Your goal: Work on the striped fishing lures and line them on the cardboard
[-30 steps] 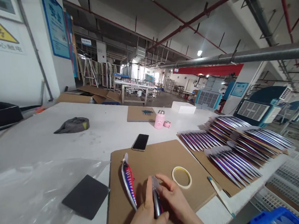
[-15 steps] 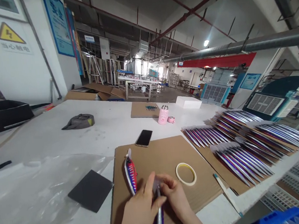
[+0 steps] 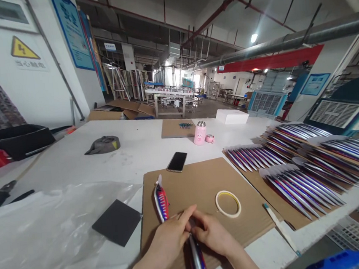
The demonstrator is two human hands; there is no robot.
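Observation:
My left hand (image 3: 170, 237) and my right hand (image 3: 212, 232) meet over a brown cardboard sheet (image 3: 184, 184), both gripping the head end of a silver, blue and red fishing lure (image 3: 197, 261). My fingers hide that end, and its body points down toward me. A second lure (image 3: 161, 204), red and silver with a clear lip, lies on the cardboard just beyond my left hand. A roll of thin masking tape (image 3: 228, 204) lies flat to the right, apart from my right hand.
Rows of lures (image 3: 299, 186) lie on cardboard to the right. A black foam pad (image 3: 117, 223) and plastic sheet (image 3: 49, 236) are on the left. A phone (image 3: 177, 161), pink flask (image 3: 199, 133) and grey cloth (image 3: 102, 145) sit farther along the white table. A blue crate (image 3: 347, 260) is at the lower right.
The whole scene has shifted right and up as my head turned. My hands have drawn closer together around the lure, and my left fingers now cover its upper end.

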